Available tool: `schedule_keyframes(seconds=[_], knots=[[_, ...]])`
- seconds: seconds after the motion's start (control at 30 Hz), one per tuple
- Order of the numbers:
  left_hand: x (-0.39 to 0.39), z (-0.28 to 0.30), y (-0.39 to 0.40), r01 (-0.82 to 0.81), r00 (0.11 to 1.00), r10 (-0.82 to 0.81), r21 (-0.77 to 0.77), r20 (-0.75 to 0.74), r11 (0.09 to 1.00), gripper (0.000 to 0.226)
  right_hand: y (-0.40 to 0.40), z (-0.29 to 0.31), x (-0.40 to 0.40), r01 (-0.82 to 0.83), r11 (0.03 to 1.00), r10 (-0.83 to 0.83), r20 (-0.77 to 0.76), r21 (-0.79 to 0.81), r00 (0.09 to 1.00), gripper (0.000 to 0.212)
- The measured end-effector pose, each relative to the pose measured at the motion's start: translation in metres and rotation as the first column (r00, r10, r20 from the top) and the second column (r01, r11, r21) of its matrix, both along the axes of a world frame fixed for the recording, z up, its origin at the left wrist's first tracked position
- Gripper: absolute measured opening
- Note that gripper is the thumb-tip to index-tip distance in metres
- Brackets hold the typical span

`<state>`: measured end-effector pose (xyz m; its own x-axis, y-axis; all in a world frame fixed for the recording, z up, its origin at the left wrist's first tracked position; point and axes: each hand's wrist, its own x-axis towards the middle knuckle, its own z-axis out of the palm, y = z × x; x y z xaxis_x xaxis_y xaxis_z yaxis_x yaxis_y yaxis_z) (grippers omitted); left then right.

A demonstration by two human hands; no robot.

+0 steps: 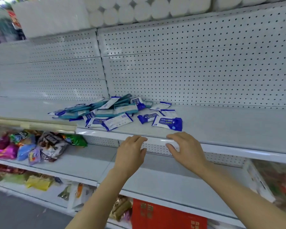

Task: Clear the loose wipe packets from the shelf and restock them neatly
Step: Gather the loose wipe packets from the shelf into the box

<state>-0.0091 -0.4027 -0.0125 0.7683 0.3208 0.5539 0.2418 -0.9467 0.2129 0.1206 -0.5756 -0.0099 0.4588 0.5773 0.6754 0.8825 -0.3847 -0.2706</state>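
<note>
Head view shows both hands, left (130,152) and right (184,150), fingers relaxed and empty at the shelf (238,129) lip, the packets (116,113) heaped just beyond the fingertips, sprawling crosswise, probably nearer the right.

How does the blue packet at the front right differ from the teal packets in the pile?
The blue packet lies flat and alone near the shelf edge; the teal packets lie heaped and overlapping, further back. Its wrapper is dark blue and white; theirs is teal. Neither hand touches either.
</note>
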Motion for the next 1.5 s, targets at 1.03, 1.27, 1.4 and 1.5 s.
schedule_keyframes(seconds=[1.03,1.27,1.4,1.5], knots=[[0.153,0.052,0.330,-0.107,0.990,0.095,-0.118,-0.100,0.987,0.030,0.346,0.025,0.148,0.209,0.817,-0.426,-0.317,-0.538,0.848,0.076],[0.201,0.056,0.351,0.027,0.988,-0.020,0.043,-0.155,0.999,0.032,0.349,0.016,0.160,0.217,0.973,-0.204,-0.755,-0.084,0.624,0.038],[0.231,0.054,0.347,0.042,0.951,0.050,0.290,-0.304,0.956,0.035,0.334,0.013,0.163,0.275,0.961,-0.175,-0.772,0.000,0.611,0.021],[0.245,0.055,0.348,0.082,0.962,0.019,0.352,-0.273,0.932,0.027,0.320,0.018,0.166,0.332,0.941,-0.165,-0.764,0.069,0.624,0.009]])
